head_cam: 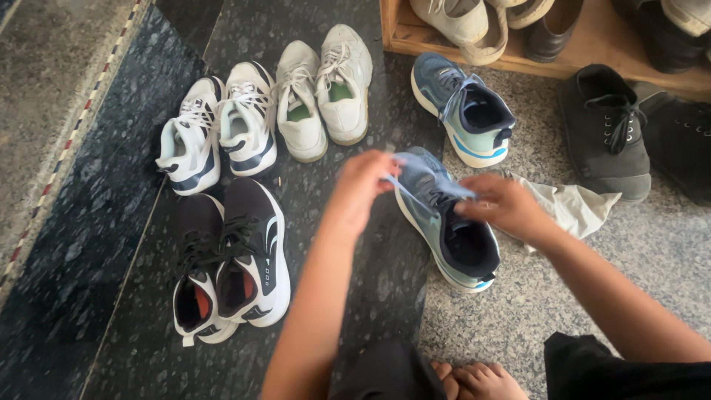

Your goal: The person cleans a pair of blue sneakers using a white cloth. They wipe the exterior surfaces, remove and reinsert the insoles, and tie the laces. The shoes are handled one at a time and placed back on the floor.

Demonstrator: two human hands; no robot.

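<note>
A blue sneaker (452, 244) lies on the floor in front of me, toe pointing away. My left hand (361, 187) pinches one end of its light blue lace (415, 194), pulled out to the left. My right hand (503, 207) grips the other lace end over the shoe's tongue. Both hands are blurred by motion. The matching blue sneaker (463, 107) sits a little farther away, apart from my hands.
To the left stand a white pair (322, 92), a white-and-navy pair (218, 130) and a black-and-white pair (233, 259). A crumpled cloth (574, 207) lies beside my right wrist. A black shoe (606, 130) and a wooden shoe rack (592, 52) are at the back right.
</note>
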